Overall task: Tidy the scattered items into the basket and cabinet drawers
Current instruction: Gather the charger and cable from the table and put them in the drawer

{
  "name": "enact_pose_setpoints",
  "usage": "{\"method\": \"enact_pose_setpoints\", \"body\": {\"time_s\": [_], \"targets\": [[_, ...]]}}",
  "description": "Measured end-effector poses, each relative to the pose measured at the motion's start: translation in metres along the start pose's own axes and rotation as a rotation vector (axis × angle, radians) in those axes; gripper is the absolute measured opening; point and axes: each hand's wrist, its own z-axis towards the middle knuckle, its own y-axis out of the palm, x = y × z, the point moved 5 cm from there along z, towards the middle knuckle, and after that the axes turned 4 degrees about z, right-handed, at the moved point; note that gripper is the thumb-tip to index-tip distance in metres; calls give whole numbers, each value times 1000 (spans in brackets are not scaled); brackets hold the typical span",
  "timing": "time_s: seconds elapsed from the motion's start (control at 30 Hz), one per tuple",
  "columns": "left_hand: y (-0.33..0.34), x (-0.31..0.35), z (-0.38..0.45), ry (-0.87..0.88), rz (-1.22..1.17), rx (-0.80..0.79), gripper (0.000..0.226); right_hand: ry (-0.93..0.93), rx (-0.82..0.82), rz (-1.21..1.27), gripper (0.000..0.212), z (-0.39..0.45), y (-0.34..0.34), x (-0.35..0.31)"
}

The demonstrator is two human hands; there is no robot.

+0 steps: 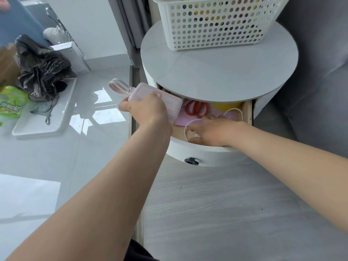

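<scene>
1. The round white cabinet (218,72) stands on grey wood-look floor (216,204), its drawer (211,151) open.
2. A perforated white basket (216,25) sits at the cabinet top's far edge.
3. The left grip (146,110) clamps a pink translucent case (156,98) over the drawer's left edge.
4. The right grip (211,130), fingers loosely apart, rests in the drawer on a white cable (188,125) near red scissors (197,109).

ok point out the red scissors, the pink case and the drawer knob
red scissors (196,108), head view, on the handle loops
pink case (170,104), head view, on its flat lid
drawer knob (191,161), head view, on the dark knob's middle
</scene>
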Motion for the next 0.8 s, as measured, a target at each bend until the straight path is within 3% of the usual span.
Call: {"method": "enact_pose_setpoints", "body": {"time_s": [0.13,0.27,0.37,0.47,0.57,0.63,0.7,0.8], "targets": [[2,-2,-1,-3,7,-5,48,90,-100,98,66,-2,-1,6],[4,-6,0,-9,8,-8,45,-33,-148,446,51,-13,-22,26],[6,-7,-1,2,15,-3,46,-96,-245,438,66,-22,-16,40],[10,-11,-5,-1,35,-15,47,6,-136,104,67,-10,-3,40],[12,-12,-8,-1,63,-31,46,170,-164,-154,53,-8,-3,36],[11,-13,-11,-21,89,-56,44,183,-140,-242,50,-14,-12,35],[12,-14,-11,-66,83,-95,44,102,39,-144,40,-19,-33,27],[15,-20,-10,-143,125,-117,45,33,228,260,23,-23,-64,12]]}}
